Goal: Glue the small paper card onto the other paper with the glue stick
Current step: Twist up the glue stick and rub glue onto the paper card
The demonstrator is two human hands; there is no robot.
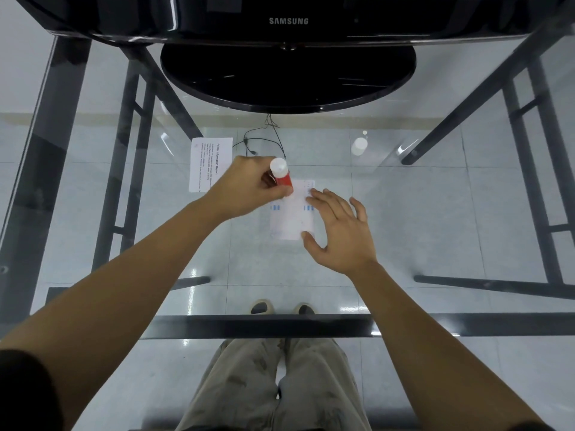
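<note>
A small white paper card (pixel 291 217) with faint blue marks lies on the glass table, a little in front of me. My left hand (pixel 249 189) grips a red glue stick (pixel 282 177) with a white end up, held against the card's far left corner. My right hand (pixel 337 231) lies flat with straight fingers, pressing the card's right edge. A second white sheet (pixel 207 163) with printed text lies to the far left of the card, partly hidden behind my left hand.
A black monitor and its round stand (pixel 287 76) fill the far side of the table. A white cap (pixel 359 146) sits at the far right of the card. Thin black cables (pixel 264 141) run from the stand. Dark frame bars show through the glass (pixel 435 213).
</note>
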